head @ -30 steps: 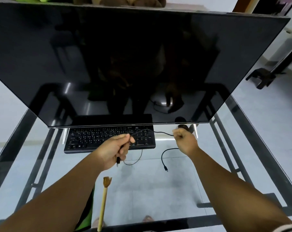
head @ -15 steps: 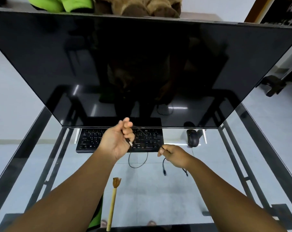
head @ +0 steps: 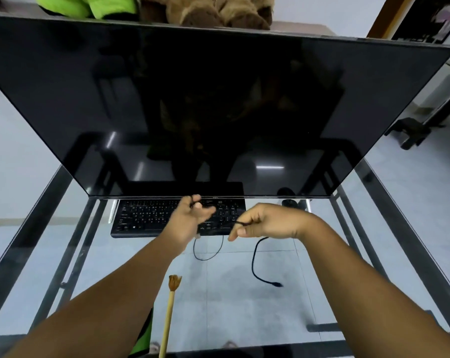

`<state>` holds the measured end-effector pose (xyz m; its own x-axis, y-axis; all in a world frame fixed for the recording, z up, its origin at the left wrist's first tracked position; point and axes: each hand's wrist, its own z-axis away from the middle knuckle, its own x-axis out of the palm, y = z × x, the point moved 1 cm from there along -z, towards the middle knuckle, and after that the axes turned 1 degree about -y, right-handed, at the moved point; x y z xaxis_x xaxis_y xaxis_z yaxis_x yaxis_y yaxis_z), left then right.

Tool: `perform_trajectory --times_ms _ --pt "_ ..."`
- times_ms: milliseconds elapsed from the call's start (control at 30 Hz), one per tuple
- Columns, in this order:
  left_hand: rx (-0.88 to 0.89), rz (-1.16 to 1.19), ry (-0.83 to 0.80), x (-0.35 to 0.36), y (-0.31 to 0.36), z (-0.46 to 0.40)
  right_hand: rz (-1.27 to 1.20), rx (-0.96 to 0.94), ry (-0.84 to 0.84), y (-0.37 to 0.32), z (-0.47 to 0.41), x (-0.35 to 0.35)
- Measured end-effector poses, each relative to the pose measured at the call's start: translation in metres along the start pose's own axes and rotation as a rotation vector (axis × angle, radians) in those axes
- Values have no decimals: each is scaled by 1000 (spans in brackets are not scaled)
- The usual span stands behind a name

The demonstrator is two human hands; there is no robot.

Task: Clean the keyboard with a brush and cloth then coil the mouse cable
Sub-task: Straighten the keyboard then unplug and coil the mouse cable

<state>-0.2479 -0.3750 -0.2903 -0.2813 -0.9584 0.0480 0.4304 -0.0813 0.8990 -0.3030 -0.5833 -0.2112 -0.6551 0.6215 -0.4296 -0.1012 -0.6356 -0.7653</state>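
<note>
Right hand (head: 266, 223) moved left, fingers (head: 240, 220) pinching cable (head: 256, 257).

Glass desk (head: 244, 293) on black frame, pale tiled floor (head: 412, 182), large dark monitor (head: 192, 99)

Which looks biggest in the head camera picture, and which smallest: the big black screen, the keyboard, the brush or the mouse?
1. Screen, by far the biggest.
2. Keyboard.
3. Brush: long but thin, and closer to the camera, so its place against the keyboard is unsure.
4. Mouse, smallest, though partly hidden under the screen's edge.
</note>
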Motion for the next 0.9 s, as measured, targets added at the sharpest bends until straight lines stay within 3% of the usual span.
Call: perform_trajectory --times_ms 67,233,300,367,467,667,767,900 --pt "-27 -91 -181 14 -3 10 -18 -65 82 -14 4 -10" --pt "-169 -26 -523 24 7 42 -232 -130 618 -6 -12 -37" --pt "-154 44 -529 25 12 48 -219 -51 743 16 -25 -38" --pt "-164 267 -494 21 18 46 -198 67 792 40 -34 -32" --pt "-143 648 -407 6 29 40 -82 211 660 66 -35 -14" --pt "19 1028 135 -12 42 14 -24 290 211 58 -23 33" --pt "99 865 229 -11 42 4 70 290 -30 38 -14 40" --pt "157 64 202 1 28 4 -14 146 -142 12 -2 28"
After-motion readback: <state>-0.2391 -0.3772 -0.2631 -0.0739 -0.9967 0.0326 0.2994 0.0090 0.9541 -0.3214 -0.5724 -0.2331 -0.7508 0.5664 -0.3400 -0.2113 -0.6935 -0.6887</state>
